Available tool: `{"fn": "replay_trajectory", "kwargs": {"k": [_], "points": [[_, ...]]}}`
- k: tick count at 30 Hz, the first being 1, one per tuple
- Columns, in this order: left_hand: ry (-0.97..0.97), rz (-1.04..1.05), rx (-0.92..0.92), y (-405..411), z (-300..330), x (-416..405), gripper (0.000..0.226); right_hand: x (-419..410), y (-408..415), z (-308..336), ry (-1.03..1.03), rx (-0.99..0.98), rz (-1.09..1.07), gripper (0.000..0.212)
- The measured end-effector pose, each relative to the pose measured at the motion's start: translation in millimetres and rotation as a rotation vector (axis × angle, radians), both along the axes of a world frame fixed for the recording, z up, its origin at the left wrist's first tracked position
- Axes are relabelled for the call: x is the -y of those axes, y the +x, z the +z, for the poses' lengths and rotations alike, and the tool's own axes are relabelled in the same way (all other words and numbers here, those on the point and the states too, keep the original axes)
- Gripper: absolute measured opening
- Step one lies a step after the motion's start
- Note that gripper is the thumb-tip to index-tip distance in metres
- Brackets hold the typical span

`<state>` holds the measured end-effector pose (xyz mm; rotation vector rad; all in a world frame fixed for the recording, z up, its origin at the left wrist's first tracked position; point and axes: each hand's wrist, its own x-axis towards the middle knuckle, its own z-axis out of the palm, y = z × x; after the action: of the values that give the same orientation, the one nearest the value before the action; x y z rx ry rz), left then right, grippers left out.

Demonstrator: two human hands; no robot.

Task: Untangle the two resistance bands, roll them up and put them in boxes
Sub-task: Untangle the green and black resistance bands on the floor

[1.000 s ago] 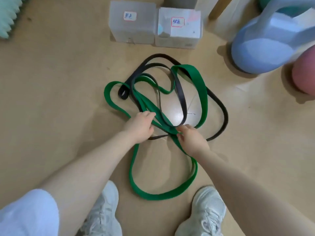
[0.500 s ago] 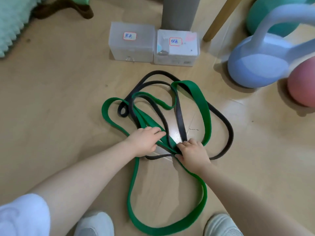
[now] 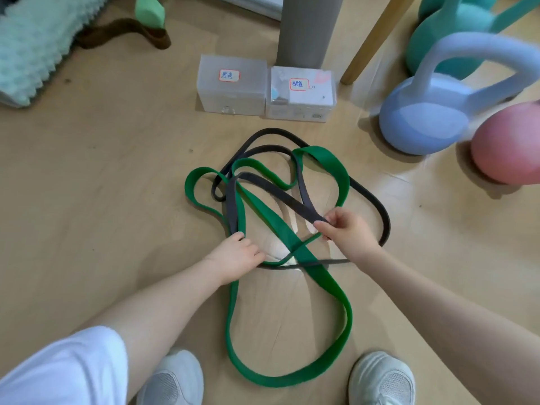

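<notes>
A wide green resistance band (image 3: pixel 336 358) and a narrower black band (image 3: pixel 377 206) lie looped through each other on the wooden floor. My right hand (image 3: pixel 347 232) pinches a strand of the black band where two black strands meet, lifted a little off the floor. My left hand (image 3: pixel 236 258) grips the bands at the left side of the tangle, fingers curled over green and black strands. Two closed translucent boxes stand side by side beyond the bands: the left box (image 3: pixel 233 86) and the right box (image 3: pixel 301 95), each with a red-framed label.
A blue kettlebell (image 3: pixel 432 118), a teal kettlebell (image 3: pixel 450 36) and a pink ball (image 3: pixel 508 144) stand at the right. A grey post (image 3: pixel 306 27) and a wooden leg (image 3: pixel 374 39) rise behind the boxes. A mint textured mat (image 3: pixel 38 39) lies far left. My shoes (image 3: pixel 382 378) flank the green loop.
My right hand has moved up and right, lifting a black strand away from the green one. My left hand has slid slightly left and down. The view has tilted upward.
</notes>
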<state>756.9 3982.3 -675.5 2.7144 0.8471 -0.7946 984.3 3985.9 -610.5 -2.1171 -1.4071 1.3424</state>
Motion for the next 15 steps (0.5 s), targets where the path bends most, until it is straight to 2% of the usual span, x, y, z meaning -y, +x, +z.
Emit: {"fn": "replay_trajectory", "kwargs": {"k": [3, 5, 7, 9, 11, 13, 15], "points": [[0.014, -0.006, -0.047, -0.6, 5.1, 0.2, 0.036, 11.5, 27.7, 2.4, 0.049, 0.32, 0.209, 0.012], [0.019, 0.038, -0.07, -2.2, 10.2, -5.8, 0.028, 23.2, 45.9, -4.8, 0.041, 0.449, 0.365, 0.01], [0.008, 0.099, -0.083, -5.6, 15.8, -13.5, 0.023, 34.6, 55.1, -15.5, -0.07, 0.463, 0.522, 0.011], [-0.031, 0.141, -0.065, -9.2, 20.4, -16.8, 0.021, 44.9, 51.7, -24.0, -0.256, 0.387, 0.666, 0.014], [-0.123, 0.11, -0.061, -9.6, 23.7, -11.4, 0.02, 51.4, 36.9, -29.0, -0.431, 0.362, 0.856, 0.016], [-0.252, 0.052, -0.069, -5.1, 23.8, -1.5, 0.019, 47.9, 20.2, -30.2, -0.51, 0.421, 1.006, 0.036], [-0.287, 0.051, 0.033, 3.6, 28.7, 0.9, 0.023, 34.0, 10.1, -24.5, -0.444, 0.496, 0.947, 0.06]]}}
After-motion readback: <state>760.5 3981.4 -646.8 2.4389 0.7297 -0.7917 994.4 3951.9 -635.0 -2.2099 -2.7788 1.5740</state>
